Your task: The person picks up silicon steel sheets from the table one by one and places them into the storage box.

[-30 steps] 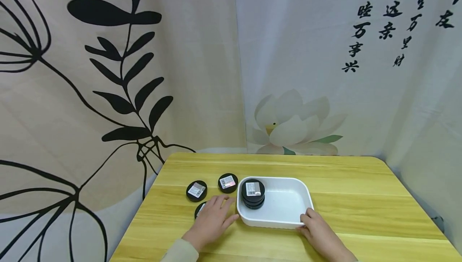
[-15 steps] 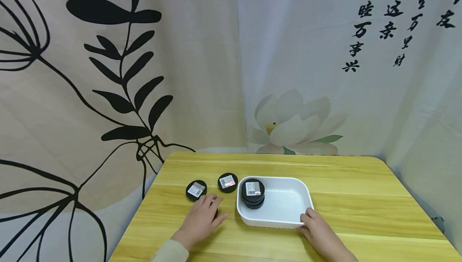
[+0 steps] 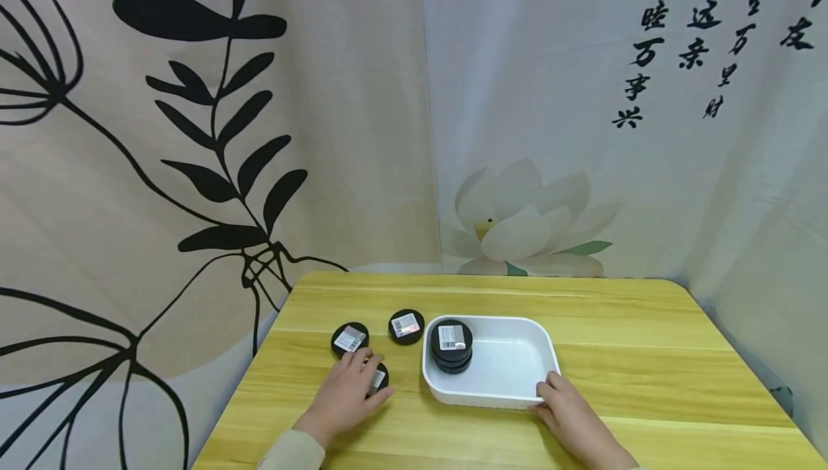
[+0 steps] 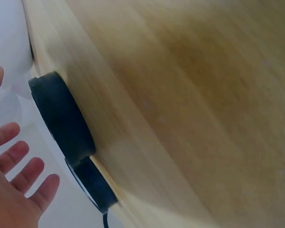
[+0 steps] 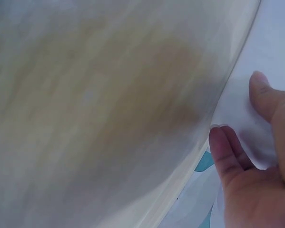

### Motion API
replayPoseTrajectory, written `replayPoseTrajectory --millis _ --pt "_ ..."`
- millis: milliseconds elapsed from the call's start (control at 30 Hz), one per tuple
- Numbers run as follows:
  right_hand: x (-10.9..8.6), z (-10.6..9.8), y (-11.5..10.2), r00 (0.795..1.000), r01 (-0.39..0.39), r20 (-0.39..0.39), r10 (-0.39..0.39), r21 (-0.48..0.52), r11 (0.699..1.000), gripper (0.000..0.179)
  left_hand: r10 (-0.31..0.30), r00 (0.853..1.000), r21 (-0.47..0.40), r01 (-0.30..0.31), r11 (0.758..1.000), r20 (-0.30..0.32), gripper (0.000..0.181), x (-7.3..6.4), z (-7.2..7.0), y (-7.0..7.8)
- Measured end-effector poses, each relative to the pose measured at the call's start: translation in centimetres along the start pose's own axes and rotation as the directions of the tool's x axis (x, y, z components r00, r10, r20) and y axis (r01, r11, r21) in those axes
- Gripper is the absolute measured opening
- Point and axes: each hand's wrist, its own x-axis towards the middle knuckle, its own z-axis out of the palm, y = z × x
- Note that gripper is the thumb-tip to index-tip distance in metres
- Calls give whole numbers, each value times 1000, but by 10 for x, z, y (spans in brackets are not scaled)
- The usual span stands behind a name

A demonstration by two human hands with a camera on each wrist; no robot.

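My left hand (image 3: 343, 392) hovers over a flat black round container (image 3: 379, 381) with a white label, partly covering it. In the left wrist view, the fingers are spread and relaxed, apart from two black round containers, the nearer (image 4: 63, 116) and the farther (image 4: 92, 184). Two more labelled ones lie beyond that hand, one at the left (image 3: 349, 338) and one beside the tray (image 3: 406, 326). My right hand (image 3: 574, 412) pinches the near right corner of a white rectangular tray (image 3: 517, 362), thumb at the rim. Inside, at its left end, black containers (image 3: 451, 341) are stacked.
Everything stands on a yellow wood-grain table (image 3: 647, 362) with rounded far corners. Behind it hangs a pale curtain (image 3: 362, 132) printed with dark plants, a lotus and lettering. Bare wood extends right of the tray.
My left hand has moved left, away from the tray, and uncovered more of the nearest black container. The right hand stays at the tray corner.
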Motion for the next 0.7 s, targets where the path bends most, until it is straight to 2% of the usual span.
replayPoseTrajectory --millis 200,433,700 --pt "-1 1 0 1000 -6 -4 6 8 1000 36 -23 1000 -10 23 1000 0 71 -2 0 -6" --pt "0 2 1 1000 1 -6 -1 13 1000 36 -69 997 -19 70 997 40 84 -3 2 -15" --pt "0 -1 -1 1000 -26 13 26 28 999 37 -107 991 -46 110 993 75 95 -2 8 -22"
